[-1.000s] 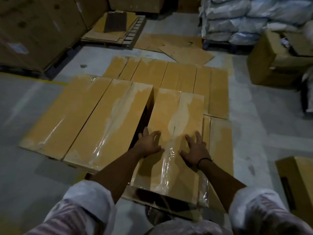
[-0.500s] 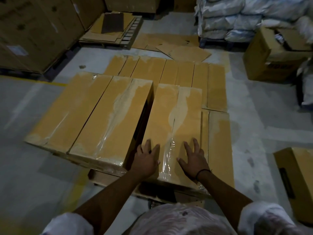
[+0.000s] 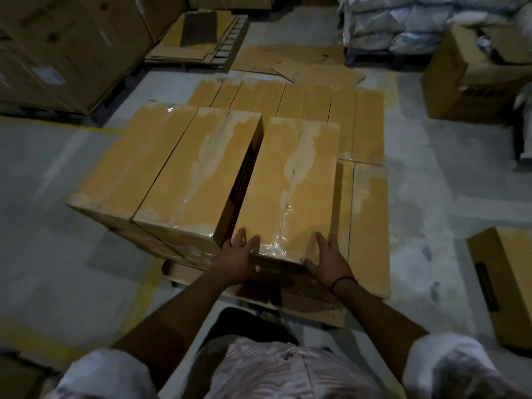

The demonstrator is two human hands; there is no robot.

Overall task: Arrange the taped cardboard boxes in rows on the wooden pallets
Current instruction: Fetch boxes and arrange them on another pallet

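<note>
Head view: left hand (image 3: pixel 239 260) and right hand (image 3: pixel 328 263) press with straight, spread fingers on the near end of a taped cardboard box (image 3: pixel 290 182), probably to square it. It rests on the lower layer over the wooden pallet (image 3: pixel 322 312), a gap apart from the neighbouring boxes (image 3: pixel 198 180).

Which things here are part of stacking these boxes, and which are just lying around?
Job: the taped box under the left hand and right hand; the two boxes beside it; the lower layer of boxes; the wooden pallet.
Lying about: flat cardboard sheets; white sacks; open carton.
</note>
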